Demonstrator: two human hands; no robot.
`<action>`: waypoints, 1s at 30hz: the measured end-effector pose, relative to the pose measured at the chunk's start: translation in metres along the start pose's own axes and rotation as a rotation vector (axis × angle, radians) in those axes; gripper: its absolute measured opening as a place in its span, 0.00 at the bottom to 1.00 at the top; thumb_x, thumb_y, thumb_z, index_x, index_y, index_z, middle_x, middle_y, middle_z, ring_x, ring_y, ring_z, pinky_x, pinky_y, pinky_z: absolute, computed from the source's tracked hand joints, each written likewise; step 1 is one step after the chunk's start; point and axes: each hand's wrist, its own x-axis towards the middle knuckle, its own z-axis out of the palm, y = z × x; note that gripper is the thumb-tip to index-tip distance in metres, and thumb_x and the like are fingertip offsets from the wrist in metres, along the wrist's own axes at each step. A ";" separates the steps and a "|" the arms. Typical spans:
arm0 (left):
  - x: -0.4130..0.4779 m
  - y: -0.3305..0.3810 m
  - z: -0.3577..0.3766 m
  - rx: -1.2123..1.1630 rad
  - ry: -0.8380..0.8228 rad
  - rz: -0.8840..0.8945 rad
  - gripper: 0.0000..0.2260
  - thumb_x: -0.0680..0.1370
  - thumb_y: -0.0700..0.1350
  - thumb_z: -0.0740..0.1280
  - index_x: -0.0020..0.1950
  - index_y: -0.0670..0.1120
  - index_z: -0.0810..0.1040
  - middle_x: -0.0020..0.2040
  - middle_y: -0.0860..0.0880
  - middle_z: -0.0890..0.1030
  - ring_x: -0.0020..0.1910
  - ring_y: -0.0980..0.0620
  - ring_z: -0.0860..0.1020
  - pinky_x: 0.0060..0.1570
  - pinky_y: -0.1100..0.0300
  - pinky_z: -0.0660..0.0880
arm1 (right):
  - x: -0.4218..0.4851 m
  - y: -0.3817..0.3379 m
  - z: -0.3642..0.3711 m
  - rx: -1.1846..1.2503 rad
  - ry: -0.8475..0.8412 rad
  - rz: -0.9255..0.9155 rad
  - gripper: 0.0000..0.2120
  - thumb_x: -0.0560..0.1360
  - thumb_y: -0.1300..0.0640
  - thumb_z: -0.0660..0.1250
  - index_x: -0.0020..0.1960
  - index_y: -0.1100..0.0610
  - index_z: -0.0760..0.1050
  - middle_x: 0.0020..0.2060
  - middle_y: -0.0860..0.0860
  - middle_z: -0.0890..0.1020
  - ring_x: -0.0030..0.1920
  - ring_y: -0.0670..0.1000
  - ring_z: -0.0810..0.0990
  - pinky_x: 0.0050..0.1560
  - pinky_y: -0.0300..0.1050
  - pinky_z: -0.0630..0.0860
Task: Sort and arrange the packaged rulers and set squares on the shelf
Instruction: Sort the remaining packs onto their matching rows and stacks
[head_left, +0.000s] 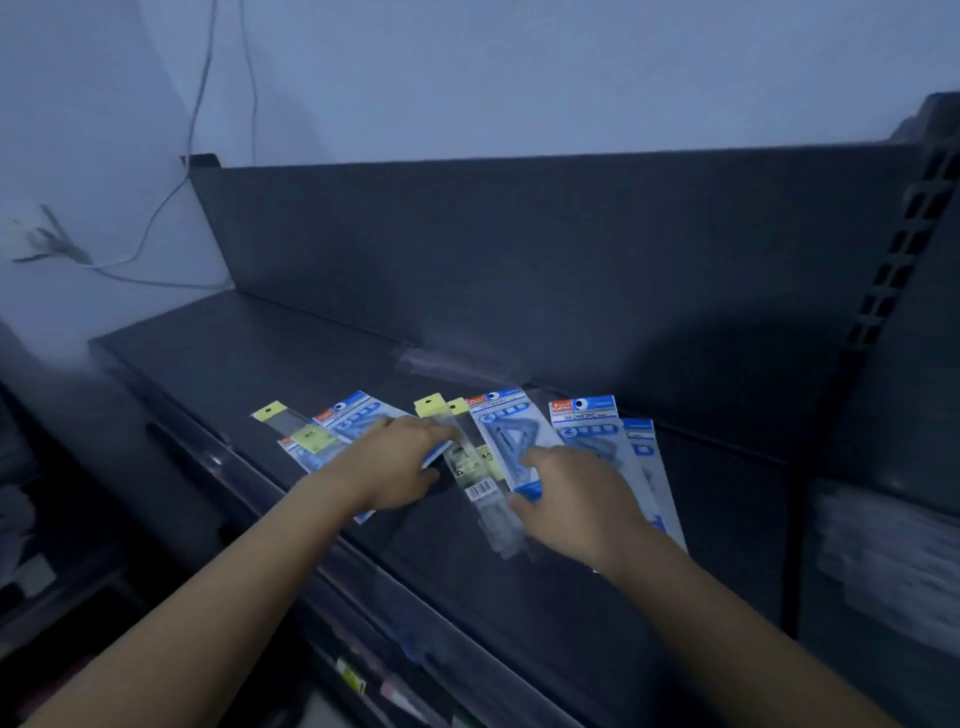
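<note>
Left grip (395, 462) flat, fingers straight, atop a blue set-square pack (353, 415) on the shelf (260, 353); right grip (576, 499) pinching lower edge of the neighbouring set-square pack (506, 431).

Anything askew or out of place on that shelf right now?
Yes: the yellow-tabbed ruler packet lies tilted, overlapping the blue set-square packet mid-shelf. A clear sleeve lies apart by the back panel.

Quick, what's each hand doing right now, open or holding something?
Left hand: lies flat, fingertips at the ruler pack; grip cannot be told.
Right hand: pinches the set square pack at its lower end.
</note>
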 end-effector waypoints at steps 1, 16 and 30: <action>0.011 -0.004 -0.001 -0.028 -0.005 0.052 0.24 0.78 0.44 0.64 0.73 0.54 0.66 0.73 0.53 0.68 0.71 0.51 0.65 0.69 0.52 0.60 | 0.008 -0.001 0.003 -0.020 0.018 0.024 0.19 0.77 0.46 0.61 0.64 0.55 0.71 0.57 0.53 0.78 0.58 0.55 0.75 0.52 0.46 0.73; 0.134 -0.037 -0.016 -0.083 -0.444 0.626 0.18 0.65 0.51 0.79 0.49 0.56 0.75 0.51 0.56 0.75 0.53 0.53 0.74 0.54 0.54 0.74 | 0.081 -0.011 0.005 -0.030 -0.094 0.666 0.33 0.64 0.38 0.73 0.61 0.54 0.71 0.60 0.51 0.70 0.62 0.55 0.69 0.56 0.49 0.72; 0.180 -0.043 -0.022 -0.383 -0.421 0.958 0.05 0.76 0.44 0.71 0.50 0.46 0.84 0.44 0.52 0.83 0.43 0.57 0.78 0.46 0.64 0.73 | 0.062 -0.031 0.000 0.185 0.193 0.922 0.18 0.64 0.57 0.78 0.47 0.50 0.72 0.41 0.45 0.75 0.42 0.48 0.74 0.41 0.41 0.70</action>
